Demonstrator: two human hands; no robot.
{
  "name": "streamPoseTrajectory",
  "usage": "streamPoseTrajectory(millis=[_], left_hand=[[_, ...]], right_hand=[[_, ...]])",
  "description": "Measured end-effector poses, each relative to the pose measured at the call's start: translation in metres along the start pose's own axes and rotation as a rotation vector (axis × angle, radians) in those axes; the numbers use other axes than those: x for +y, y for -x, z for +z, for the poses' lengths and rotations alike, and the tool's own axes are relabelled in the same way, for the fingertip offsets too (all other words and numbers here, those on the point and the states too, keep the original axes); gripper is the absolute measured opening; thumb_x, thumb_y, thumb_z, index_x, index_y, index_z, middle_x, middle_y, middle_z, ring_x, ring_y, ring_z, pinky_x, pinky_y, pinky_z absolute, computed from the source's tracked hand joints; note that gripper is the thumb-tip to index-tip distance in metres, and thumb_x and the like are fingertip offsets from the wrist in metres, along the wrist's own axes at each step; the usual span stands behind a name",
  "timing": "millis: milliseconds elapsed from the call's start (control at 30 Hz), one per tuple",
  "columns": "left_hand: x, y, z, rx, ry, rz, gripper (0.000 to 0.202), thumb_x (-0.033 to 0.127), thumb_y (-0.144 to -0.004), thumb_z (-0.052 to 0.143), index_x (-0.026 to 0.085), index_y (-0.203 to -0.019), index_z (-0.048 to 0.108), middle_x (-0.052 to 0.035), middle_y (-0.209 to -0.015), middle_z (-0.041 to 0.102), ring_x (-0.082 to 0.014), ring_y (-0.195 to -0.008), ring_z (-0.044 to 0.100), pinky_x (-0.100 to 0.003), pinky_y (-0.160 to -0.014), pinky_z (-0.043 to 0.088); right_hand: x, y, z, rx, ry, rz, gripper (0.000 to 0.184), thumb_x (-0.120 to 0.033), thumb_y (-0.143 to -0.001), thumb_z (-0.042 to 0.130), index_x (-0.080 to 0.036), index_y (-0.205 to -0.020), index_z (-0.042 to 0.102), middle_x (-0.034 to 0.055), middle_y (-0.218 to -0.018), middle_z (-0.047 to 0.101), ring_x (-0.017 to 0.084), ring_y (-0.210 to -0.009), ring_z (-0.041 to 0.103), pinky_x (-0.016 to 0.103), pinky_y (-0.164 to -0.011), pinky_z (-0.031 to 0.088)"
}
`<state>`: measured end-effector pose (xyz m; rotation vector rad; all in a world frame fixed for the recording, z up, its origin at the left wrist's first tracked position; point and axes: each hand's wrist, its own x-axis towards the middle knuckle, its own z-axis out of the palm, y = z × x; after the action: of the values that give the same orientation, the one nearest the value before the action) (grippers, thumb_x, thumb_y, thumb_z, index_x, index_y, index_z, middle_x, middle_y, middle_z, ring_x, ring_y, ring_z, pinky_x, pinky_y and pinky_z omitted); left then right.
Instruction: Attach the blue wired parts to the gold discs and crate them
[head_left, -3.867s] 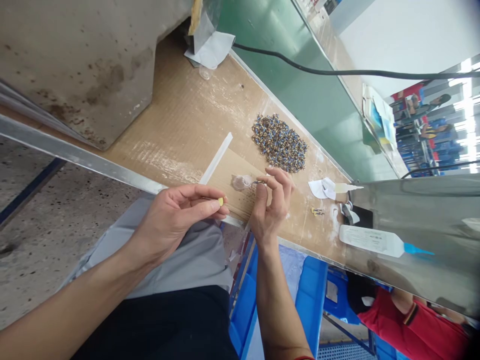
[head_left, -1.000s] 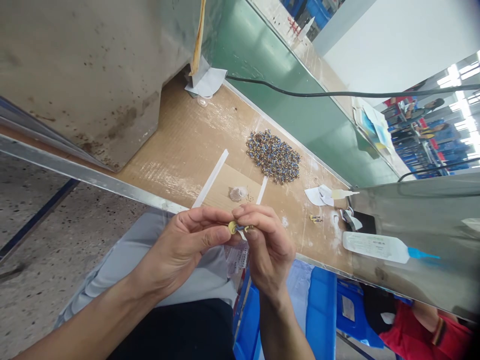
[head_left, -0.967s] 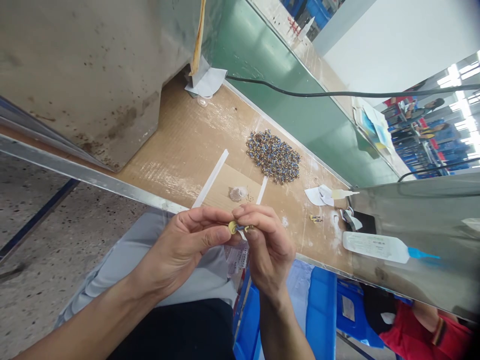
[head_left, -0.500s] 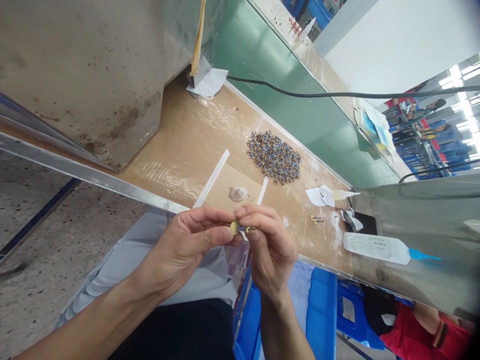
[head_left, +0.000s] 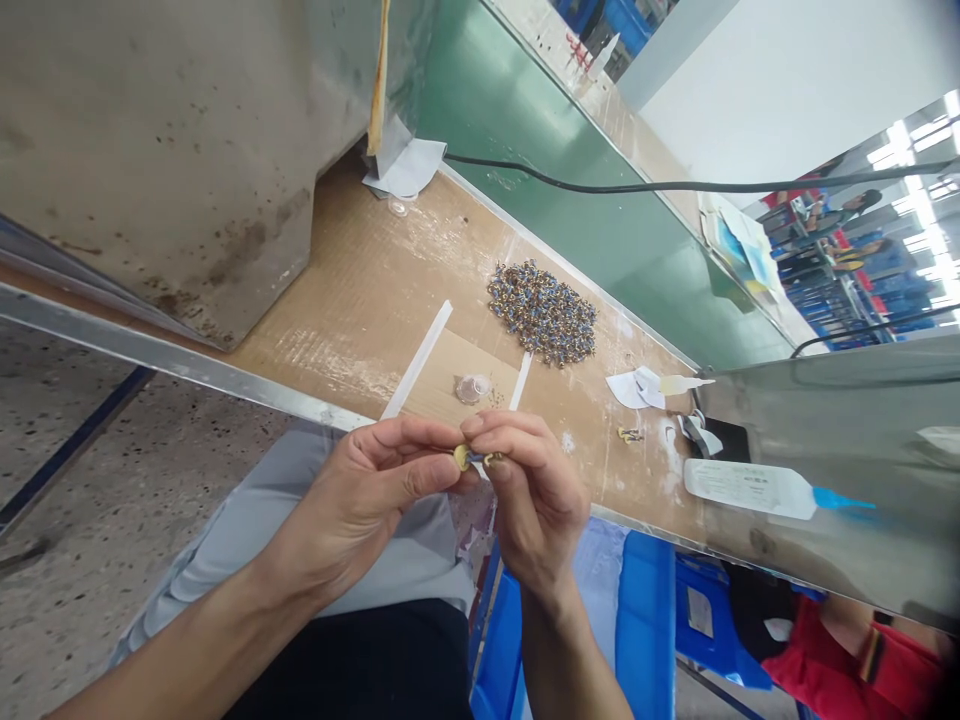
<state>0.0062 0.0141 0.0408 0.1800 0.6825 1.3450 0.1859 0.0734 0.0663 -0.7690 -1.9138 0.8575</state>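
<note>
A small yellow-and-blue piece [head_left: 474, 458] is pinched between my two hands at the table's near edge. My left hand [head_left: 379, 490] grips its round yellow end between thumb and fingers. On the other side, my right hand [head_left: 536, 490] is closed on the end with a curved yellow part. Fingertips cover some of the piece, and its exact kind is unclear. Just beyond my hands a small clear round dish [head_left: 472, 388] sits on the board, with tiny specks beside it. Farther back lies a heap of small blue-and-gold pieces [head_left: 541, 312].
To the right lie a white bottle with a blue nozzle [head_left: 750, 488], paper scraps [head_left: 636, 388] and a few loose yellow pieces [head_left: 628, 435]. A large metal housing [head_left: 187, 170] stands at left. A black cable [head_left: 600, 187] crosses behind. Blue bins [head_left: 645, 620] are below; a person's red sleeve [head_left: 832, 650] shows lower right.
The whole view has shifted slightly, so table things appear a little farther left. Both hands keep their hold on the piece, with hardly any change in the fingers.
</note>
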Motion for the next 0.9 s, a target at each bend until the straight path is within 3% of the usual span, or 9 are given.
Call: streamPoseTrajectory(millis=[167,333,633,800,900], left_hand=[[0.002,0.001,0.002,0.027,-0.023,-0.003,0.028,0.033,-0.078,0.119,0.024,-0.098,0.101,-0.0047,-0.098,0.096,-0.0162,-0.084,0.089,-0.021,-0.087,0.074],[0.001,0.002,0.005,0.063,-0.062,0.017,0.026,0.034,-0.081,0.117,0.025,-0.101,0.102,-0.0045,-0.095,0.096,-0.0139,-0.082,0.087,-0.016,-0.084,0.071],[-0.002,0.012,0.015,0.146,-0.262,0.107,0.025,0.038,-0.089,0.112,0.033,-0.111,0.102,-0.0030,-0.111,0.098,-0.0229,-0.108,0.093,-0.024,-0.101,0.073],[0.004,0.015,0.026,0.163,-0.437,0.193,0.014,0.037,-0.094,0.106,0.030,-0.107,0.102,-0.0042,-0.111,0.097,-0.0249,-0.105,0.093,-0.027,-0.102,0.075],[0.007,0.019,0.034,0.206,-0.544,0.247,0.007,0.031,-0.098,0.100,0.033,-0.105,0.102,-0.0011,-0.108,0.097,-0.0225,-0.099,0.093,-0.024,-0.094,0.076]], right_hand=[[0.001,0.000,0.000,-0.001,0.057,-0.026,0.019,-0.020,-0.122,0.069,-0.029,-0.129,0.084,0.0073,-0.123,0.088,0.025,-0.114,0.087,0.045,-0.103,0.075],[0.002,0.002,0.002,0.017,0.071,-0.068,0.023,-0.012,-0.120,0.069,-0.027,-0.131,0.083,0.0077,-0.127,0.087,0.024,-0.118,0.087,0.043,-0.106,0.074],[0.008,0.012,0.006,0.128,0.195,-0.151,0.030,-0.007,-0.116,0.071,-0.027,-0.136,0.082,0.0092,-0.128,0.087,0.026,-0.116,0.086,0.046,-0.102,0.075],[0.011,0.020,0.010,0.217,0.271,-0.198,0.029,-0.007,-0.116,0.070,-0.025,-0.134,0.084,0.0085,-0.123,0.086,0.026,-0.112,0.086,0.046,-0.100,0.076],[0.013,0.026,0.014,0.265,0.343,-0.215,0.032,-0.005,-0.117,0.066,-0.026,-0.133,0.084,0.0075,-0.120,0.085,0.025,-0.110,0.087,0.047,-0.099,0.076]])
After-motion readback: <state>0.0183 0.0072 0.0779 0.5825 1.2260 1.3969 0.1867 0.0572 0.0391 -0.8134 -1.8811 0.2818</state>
